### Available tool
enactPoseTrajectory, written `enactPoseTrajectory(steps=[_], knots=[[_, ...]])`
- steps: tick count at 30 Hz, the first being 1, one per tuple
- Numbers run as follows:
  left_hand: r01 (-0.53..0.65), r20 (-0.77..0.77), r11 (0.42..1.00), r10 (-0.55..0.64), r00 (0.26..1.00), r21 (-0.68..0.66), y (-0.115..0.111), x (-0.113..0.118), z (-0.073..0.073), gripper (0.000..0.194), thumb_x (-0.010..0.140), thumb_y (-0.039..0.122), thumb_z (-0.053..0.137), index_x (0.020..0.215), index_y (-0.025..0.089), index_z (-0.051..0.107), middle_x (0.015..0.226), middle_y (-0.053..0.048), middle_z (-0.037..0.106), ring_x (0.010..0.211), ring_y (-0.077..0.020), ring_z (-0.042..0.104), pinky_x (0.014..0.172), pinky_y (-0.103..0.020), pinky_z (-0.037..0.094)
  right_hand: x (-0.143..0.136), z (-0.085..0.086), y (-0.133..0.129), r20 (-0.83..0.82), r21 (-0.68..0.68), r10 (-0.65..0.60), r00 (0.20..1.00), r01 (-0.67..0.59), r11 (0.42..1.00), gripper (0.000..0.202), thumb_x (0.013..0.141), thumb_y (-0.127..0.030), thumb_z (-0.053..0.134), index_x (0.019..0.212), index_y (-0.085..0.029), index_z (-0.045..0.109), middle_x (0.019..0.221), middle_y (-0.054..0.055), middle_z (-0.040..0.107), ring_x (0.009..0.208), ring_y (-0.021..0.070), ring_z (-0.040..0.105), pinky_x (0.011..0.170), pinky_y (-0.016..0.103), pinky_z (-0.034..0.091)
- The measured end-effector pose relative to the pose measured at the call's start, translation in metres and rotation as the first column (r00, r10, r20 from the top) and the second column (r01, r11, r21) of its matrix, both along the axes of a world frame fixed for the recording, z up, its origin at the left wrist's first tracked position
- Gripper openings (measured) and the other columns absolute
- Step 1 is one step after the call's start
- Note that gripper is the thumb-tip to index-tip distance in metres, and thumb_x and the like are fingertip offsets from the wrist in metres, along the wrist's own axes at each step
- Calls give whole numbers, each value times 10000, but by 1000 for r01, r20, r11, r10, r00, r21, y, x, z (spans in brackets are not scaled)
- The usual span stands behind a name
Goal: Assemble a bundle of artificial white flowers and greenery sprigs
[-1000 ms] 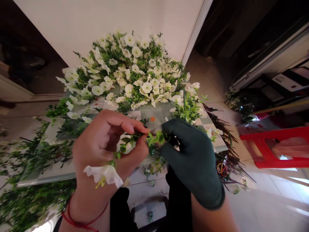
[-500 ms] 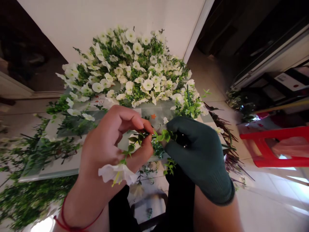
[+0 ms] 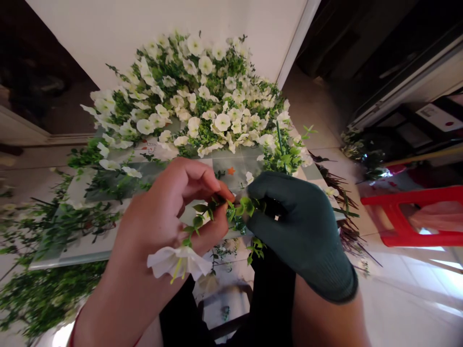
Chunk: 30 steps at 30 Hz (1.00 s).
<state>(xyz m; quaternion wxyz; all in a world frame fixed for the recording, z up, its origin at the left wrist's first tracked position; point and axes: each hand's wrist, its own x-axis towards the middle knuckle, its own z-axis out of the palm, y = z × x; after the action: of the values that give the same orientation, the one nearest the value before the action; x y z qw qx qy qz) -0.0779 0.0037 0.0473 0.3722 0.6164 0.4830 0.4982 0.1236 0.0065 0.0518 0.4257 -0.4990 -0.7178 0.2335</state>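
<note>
Both hands pinching one flower sprig over the bench's near edge.
Bare left hand [image 3: 162, 217] holds the leafy sprig [image 3: 202, 219] between thumb and fingers, white bloom [image 3: 177, 262] hanging below. Gloved right hand [image 3: 300, 226] grips the sprig's other end. Heap of white flowers [image 3: 202, 106] covers the bench [image 3: 83, 248] far side.

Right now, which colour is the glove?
Dark green, on the right hand; clearest in the head view.
</note>
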Motion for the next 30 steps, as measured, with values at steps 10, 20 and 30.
enactPoseTrajectory(steps=[10,20,30], knots=[[77,-73,997,-75,994,21,2,-4,-2,266,920,126,808,1012,326,658,1010,-11,842,817,-238,828,738,-397,746,0,-1,2,-5,-7,-32,999,32,999,113,757,-102,673,720,-204,643,689,-62,555,631,89,478,616,239,366],[42,-63,997,-39,997,61,1,5,-5,202,984,149,804,998,321,698,1029,-7,845,859,-234,842,720,-368,754,1,-3,2,-29,5,-56,998,56,998,117,765,-110,661,724,-217,640,699,-54,590,642,107,497,631,258,391],[15,-37,992,-10,999,125,1,5,-3,238,1033,183,803,1175,329,681,1124,-43,804,1016,-239,812,705,-317,702,-3,-1,4,-18,15,-87,996,88,996,178,830,-144,710,711,-218,601,664,-65,563,601,96,470,581,237,369]])
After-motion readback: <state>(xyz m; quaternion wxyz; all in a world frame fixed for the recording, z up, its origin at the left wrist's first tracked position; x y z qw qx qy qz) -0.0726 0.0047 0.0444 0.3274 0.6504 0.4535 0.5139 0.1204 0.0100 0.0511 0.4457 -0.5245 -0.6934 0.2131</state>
